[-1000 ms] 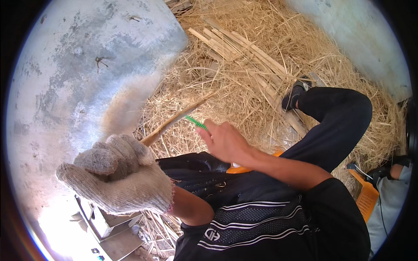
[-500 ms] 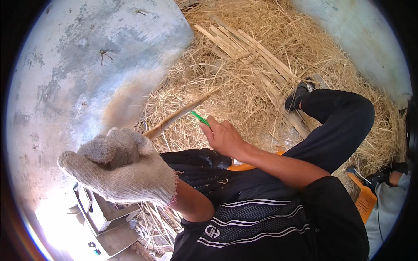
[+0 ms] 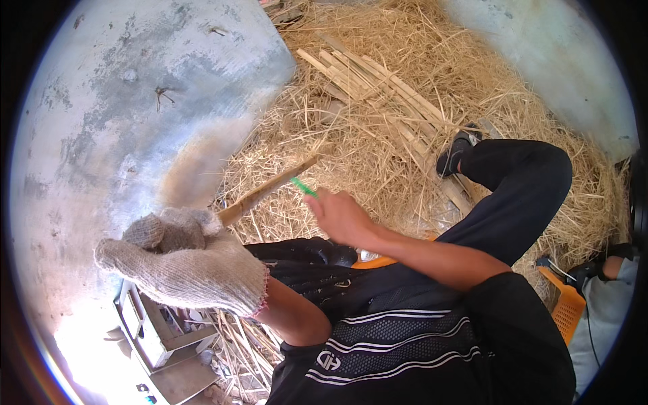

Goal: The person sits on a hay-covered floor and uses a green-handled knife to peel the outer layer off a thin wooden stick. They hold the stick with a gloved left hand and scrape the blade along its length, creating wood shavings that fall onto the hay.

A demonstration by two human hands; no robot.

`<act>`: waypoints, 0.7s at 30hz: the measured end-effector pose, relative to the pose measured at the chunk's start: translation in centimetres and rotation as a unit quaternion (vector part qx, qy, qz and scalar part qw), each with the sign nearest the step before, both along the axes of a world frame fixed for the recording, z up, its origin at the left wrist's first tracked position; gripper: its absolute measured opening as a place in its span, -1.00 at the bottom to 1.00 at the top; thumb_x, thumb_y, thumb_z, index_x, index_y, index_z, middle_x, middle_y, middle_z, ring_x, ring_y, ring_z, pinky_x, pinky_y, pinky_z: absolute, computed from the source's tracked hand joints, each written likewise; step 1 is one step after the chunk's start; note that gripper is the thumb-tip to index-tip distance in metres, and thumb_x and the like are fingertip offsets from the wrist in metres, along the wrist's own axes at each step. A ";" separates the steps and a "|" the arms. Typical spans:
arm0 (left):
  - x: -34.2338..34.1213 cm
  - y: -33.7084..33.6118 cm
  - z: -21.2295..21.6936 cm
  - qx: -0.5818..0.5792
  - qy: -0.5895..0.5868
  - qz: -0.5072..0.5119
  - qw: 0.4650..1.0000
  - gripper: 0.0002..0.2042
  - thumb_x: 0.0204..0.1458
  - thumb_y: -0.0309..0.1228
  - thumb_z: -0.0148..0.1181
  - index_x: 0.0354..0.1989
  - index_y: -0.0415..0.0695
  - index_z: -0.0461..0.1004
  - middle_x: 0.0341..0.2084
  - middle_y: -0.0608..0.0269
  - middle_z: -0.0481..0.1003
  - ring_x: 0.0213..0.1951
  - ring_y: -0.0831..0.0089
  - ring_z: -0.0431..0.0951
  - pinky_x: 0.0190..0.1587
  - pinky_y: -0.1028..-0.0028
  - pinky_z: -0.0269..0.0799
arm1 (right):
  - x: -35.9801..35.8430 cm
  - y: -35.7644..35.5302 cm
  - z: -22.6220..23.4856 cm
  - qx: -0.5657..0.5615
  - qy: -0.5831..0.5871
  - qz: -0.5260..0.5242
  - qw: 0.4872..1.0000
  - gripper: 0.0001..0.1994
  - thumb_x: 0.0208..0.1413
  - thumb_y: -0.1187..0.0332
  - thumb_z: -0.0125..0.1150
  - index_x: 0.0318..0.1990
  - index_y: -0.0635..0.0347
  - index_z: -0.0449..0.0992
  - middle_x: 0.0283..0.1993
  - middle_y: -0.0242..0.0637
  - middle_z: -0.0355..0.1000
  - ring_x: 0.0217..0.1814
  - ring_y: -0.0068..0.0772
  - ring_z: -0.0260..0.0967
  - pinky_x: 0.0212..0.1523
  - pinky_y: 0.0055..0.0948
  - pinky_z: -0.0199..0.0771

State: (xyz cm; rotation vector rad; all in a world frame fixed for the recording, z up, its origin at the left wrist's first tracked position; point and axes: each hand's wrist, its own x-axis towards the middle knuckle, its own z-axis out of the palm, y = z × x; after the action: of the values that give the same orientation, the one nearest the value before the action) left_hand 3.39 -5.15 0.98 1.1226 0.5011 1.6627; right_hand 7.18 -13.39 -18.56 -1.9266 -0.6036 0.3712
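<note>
Wooden strip (image 3: 266, 190), possibly split bamboo, juts from the gloved left hand (image 3: 182, 262), slanting up and to the right of that grip over the loose straw (image 3: 270, 148). The left fist is closed around its near end, fingers curled over and thumb lying out to the left; how deep the strip sits inside the glove is hidden. To the right of this grip, the bare right hand (image 3: 344, 217) is wrapped around a slim green handle (image 3: 304, 187), thumb and forefinger uppermost, the other fingers out of sight. The handle's tip points at the strip's far half, just beside it; whether a blade touches the wood is too small and blurred to tell.

Held only at one end, the strip could twist or dip under side pressure, since its far end seems to have no support. The knitted glove may let smooth wood turn in the fist. If the green tool does carry an edge, a slip along the strip toward the left grip could reach the glove, and a slip the other way could head for the bent leg (image 3: 513, 202) to the right. Beyond both grips, loose slats (image 3: 341, 77) lie on the straw near the shoe (image 3: 451, 154), where a shifting foot could catch them.
</note>
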 end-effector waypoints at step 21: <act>-0.5 0.7 0.2 0.010 0.016 0.053 0.998 -0.60 0.25 -0.19 -0.09 -0.67 0.02 0.12 -0.83 0.53 0.00 -0.76 0.69 -0.04 -0.70 0.58 -0.08 | -0.3 0.5 1.0 -0.071 0.015 0.033 0.997 -0.59 0.33 0.13 -0.12 -0.24 0.43 0.39 -0.65 0.14 0.38 -0.61 0.26 0.39 -0.54 0.05 0.38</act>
State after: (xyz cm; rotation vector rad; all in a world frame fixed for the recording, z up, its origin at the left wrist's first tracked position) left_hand 2.85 -4.42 1.20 1.1561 0.5749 1.7466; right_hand 6.85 -12.87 -17.52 -2.0365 -0.6379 0.4961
